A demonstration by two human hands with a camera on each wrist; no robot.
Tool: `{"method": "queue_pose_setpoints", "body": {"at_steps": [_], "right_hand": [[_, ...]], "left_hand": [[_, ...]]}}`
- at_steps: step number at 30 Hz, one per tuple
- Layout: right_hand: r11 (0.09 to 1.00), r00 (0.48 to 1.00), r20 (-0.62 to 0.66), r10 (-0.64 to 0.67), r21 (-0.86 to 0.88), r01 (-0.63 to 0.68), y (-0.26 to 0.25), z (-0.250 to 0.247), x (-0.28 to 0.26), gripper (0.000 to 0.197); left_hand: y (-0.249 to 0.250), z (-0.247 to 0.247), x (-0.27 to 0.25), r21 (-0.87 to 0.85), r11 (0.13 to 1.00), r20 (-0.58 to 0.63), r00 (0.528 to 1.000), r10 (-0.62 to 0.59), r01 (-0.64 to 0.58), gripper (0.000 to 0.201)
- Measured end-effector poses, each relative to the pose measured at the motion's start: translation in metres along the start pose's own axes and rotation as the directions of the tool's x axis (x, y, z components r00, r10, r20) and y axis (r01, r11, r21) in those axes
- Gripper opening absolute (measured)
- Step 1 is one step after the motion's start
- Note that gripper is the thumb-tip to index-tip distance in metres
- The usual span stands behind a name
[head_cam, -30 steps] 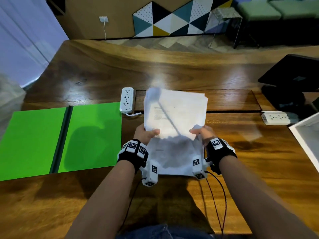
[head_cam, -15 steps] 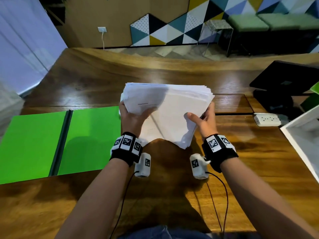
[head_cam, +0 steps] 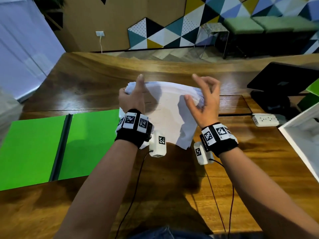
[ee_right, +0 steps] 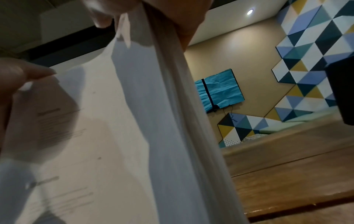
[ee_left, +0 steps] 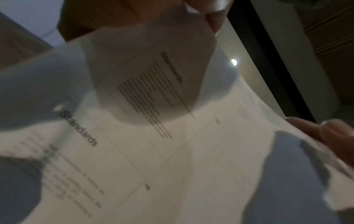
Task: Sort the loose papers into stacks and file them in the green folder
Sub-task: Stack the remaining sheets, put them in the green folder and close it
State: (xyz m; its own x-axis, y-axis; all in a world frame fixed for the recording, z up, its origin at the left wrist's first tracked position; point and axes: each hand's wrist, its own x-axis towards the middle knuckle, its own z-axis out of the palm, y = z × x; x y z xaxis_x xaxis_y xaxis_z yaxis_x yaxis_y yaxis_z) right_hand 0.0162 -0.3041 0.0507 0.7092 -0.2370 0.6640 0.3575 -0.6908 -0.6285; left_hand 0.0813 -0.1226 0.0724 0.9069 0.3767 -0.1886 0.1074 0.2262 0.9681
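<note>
A thick stack of white printed papers (head_cam: 169, 109) stands tilted above the wooden table (head_cam: 172, 195), its lower corner close to the wood. My left hand (head_cam: 133, 91) grips the stack's left edge near the top, index finger raised. My right hand (head_cam: 198, 94) pinches the right edge, thumb on the front sheet. The green folder (head_cam: 89, 144) lies open and flat at the left, its dark spine (head_cam: 60, 147) in the middle. In the left wrist view the sheets (ee_left: 172, 151) are headed "Standards". The right wrist view looks along the stack's edge (ee_right: 172, 121).
A white power strip (head_cam: 265, 119) lies at the right, with a white box (head_cam: 293, 138) at the table's right edge. A black monitor stand (head_cam: 283, 83) sits at the back right beside something green (head_cam: 310, 99).
Both hands have slid from the stack's bottom edge up its sides to near the top. The stack has moved away from me and a little higher.
</note>
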Motion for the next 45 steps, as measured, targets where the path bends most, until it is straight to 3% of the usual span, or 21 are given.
{"method": "queue_pose_setpoints", "body": {"at_steps": [3,7,10,14,16,18,21,23,26,32,36,42,45], "right_hand": [[0.999,1.000,0.009,-0.012,-0.044,0.013,-0.001,-0.001,-0.001,0.029],[0.999,0.996,-0.089,-0.033,-0.044,0.029,-0.004,0.001,0.001,0.020],[1.000,0.990,-0.142,-0.023,-0.017,0.021,-0.003,0.004,0.000,0.021],[0.962,0.954,-0.176,0.243,0.169,-0.214,-0.005,0.007,-0.005,0.043],[0.905,0.920,-0.152,0.360,0.298,-0.305,-0.009,0.008,-0.009,0.057],[0.882,0.920,-0.088,0.381,0.334,-0.333,-0.007,0.008,-0.016,0.072],[0.862,0.926,0.090,0.367,0.343,-0.374,0.006,0.006,-0.031,0.081],[0.829,0.894,0.156,0.420,0.335,-0.448,0.018,0.006,-0.039,0.075],[0.733,0.794,0.157,0.587,0.313,-0.604,0.027,0.014,-0.052,0.068],[0.584,0.643,0.171,0.746,0.296,-0.756,0.039,0.038,-0.072,0.066],[0.543,0.600,0.155,0.785,0.295,-0.787,0.044,0.045,-0.074,0.060],[0.515,0.549,0.143,0.823,0.220,-0.829,0.050,0.055,-0.082,0.057],[0.511,0.533,0.174,0.828,0.156,-0.845,0.053,0.057,-0.084,0.056]], "left_hand": [[0.003,-0.001,0.000,0.045,0.998,-0.032,0.999,-0.036,0.038,0.028],[0.008,-0.002,0.002,0.051,0.997,-0.051,0.998,-0.047,0.049,0.026],[0.010,-0.005,0.000,0.055,0.998,-0.023,1.000,-0.012,0.013,0.034],[0.008,-0.015,-0.004,-0.018,1.000,0.183,0.983,0.006,-0.003,0.042],[-0.005,-0.026,0.000,-0.036,0.998,0.282,0.958,0.057,-0.049,0.060],[-0.022,-0.037,0.005,-0.024,0.997,0.349,0.934,0.077,-0.073,0.080],[-0.048,-0.046,0.012,0.107,0.989,0.415,0.908,0.049,-0.102,0.087],[-0.063,-0.050,0.013,0.189,0.976,0.416,0.909,0.024,-0.112,0.077],[-0.083,-0.055,0.013,0.224,0.974,0.398,0.915,-0.067,-0.026,0.052],[-0.101,-0.054,0.008,0.167,0.983,0.311,0.942,-0.124,0.074,0.051],[-0.112,-0.055,0.014,0.170,0.985,0.312,0.945,-0.093,0.041,0.065],[-0.130,-0.053,0.021,0.249,0.965,0.250,0.957,-0.147,0.083,0.072],[-0.131,-0.053,0.021,0.261,0.963,0.284,0.948,-0.141,0.065,0.059]]}}
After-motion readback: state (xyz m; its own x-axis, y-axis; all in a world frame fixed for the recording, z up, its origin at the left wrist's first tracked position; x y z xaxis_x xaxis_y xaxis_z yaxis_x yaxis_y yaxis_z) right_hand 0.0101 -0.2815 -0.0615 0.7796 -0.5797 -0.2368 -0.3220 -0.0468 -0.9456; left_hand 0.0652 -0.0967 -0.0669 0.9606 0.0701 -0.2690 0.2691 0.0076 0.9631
